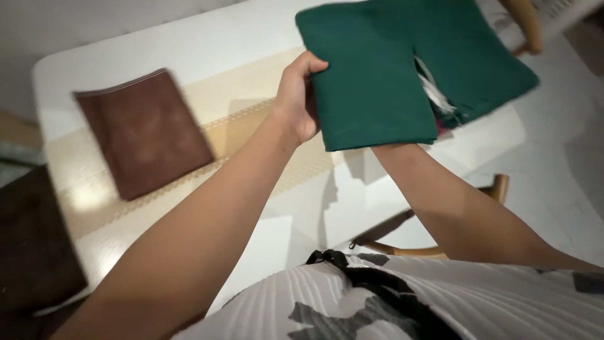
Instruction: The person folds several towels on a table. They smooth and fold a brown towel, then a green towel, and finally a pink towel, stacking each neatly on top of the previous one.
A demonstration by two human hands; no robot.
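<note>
Head view: my left hand (297, 101) pinches the folded green cloth's (377, 75) edge above the table (189, 44); my right hand is hidden behind it, grip unclear. Brown cloth (143, 132) lies apart.

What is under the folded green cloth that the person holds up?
Under the green cloth the right forearm runs up and disappears; the right hand is covered. The left hand grips its left edge. Below it lies the white table.
</note>
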